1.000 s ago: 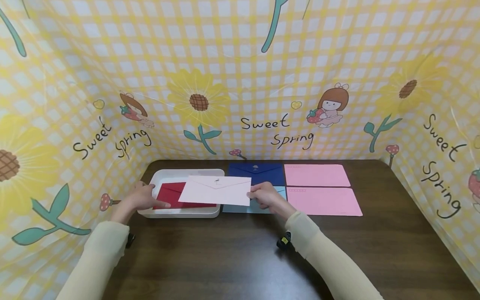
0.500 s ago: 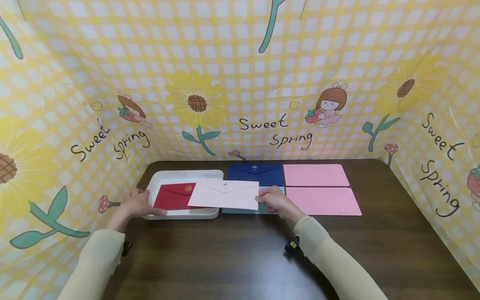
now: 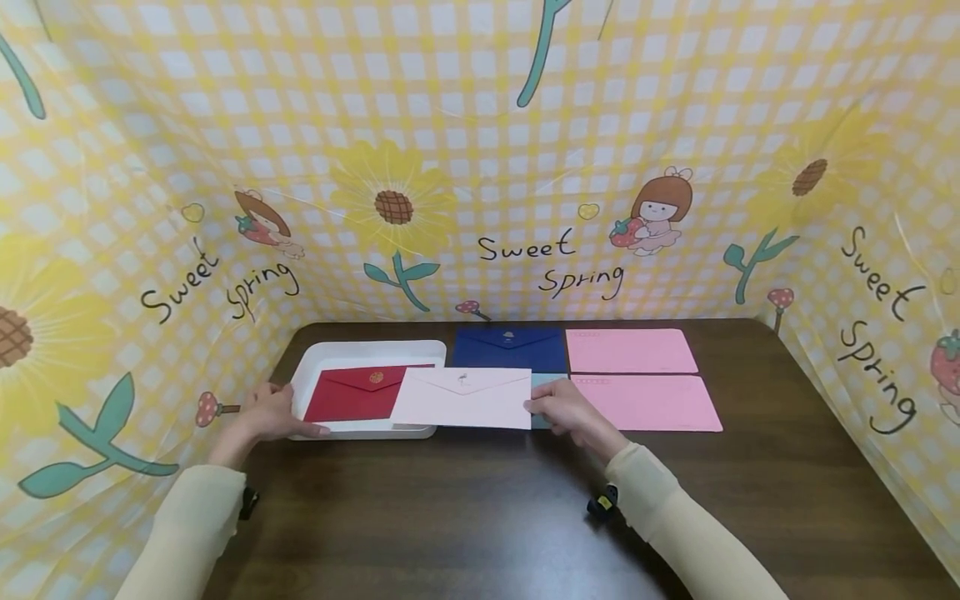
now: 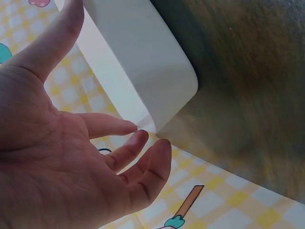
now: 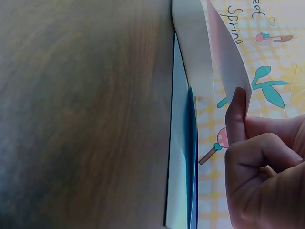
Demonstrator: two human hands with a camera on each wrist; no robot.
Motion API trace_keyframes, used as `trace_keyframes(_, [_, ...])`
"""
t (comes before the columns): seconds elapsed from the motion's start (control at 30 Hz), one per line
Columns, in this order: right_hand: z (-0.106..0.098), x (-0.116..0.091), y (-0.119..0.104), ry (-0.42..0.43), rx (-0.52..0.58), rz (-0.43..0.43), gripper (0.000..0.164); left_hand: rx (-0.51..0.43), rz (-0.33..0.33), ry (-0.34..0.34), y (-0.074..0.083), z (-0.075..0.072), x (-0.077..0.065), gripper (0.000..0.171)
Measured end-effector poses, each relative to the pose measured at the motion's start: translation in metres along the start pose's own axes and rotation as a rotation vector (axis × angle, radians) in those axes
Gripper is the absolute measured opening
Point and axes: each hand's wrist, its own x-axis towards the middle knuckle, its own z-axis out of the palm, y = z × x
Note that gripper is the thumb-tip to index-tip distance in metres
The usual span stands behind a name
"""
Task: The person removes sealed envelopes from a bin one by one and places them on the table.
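My right hand (image 3: pixel 573 412) pinches the right end of a pale pink envelope (image 3: pixel 468 398) between thumb and forefinger. The envelope is held above the table, flap side showing, and slightly bowed in the right wrist view. Its left part overlaps a red envelope (image 3: pixel 356 393) inside a white tray (image 3: pixel 378 350), hiding that envelope's right end. My left hand (image 3: pixel 266 414) touches the tray's left end, thumb extended along the front rim. In the left wrist view its forefinger reaches the tray wall (image 4: pixel 128 62), and the other fingers are loosely bent.
Behind the pale pink envelope lie a dark blue envelope (image 3: pixel 510 348) and a mostly covered light blue one (image 3: pixel 551 385). To their right are two pink envelopes (image 3: pixel 632 350). A yellow checked cloth (image 3: pixel 517 167) encloses the back and sides of the dark wooden table (image 3: pixel 450 508).
The right hand has carried the pale pink envelope rightward and nearer to the person, uncovering more of the red envelope. The left hand stays at the tray's end.
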Motion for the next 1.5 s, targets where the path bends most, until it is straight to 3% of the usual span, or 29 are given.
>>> trace_keyframes(0.13, [-0.003,-0.005,0.004,-0.007,0.022,-0.004,0.018,-0.003,-0.015,0.001,-0.003,0.004,0.002,0.130])
trace_keyframes(0.33, [-0.004,-0.015,0.005,-0.036,0.062,-0.022,0.026,0.000,-0.004,-0.026,-0.002,0.000,0.001,0.129])
trace_keyframes(0.6, [-0.010,-0.023,0.005,0.003,0.019,-0.007,0.013,0.035,-0.024,-0.031,0.000,-0.003,0.003,0.126])
trace_keyframes(0.9, [-0.021,-0.033,0.014,0.028,-0.058,0.012,0.014,0.043,-0.017,-0.043,-0.002,0.001,0.006,0.129])
trace_keyframes(1.5, [-0.032,-0.062,0.026,0.038,-0.060,0.044,0.015,-0.001,-0.007,-0.083,-0.007,0.005,0.006,0.136])
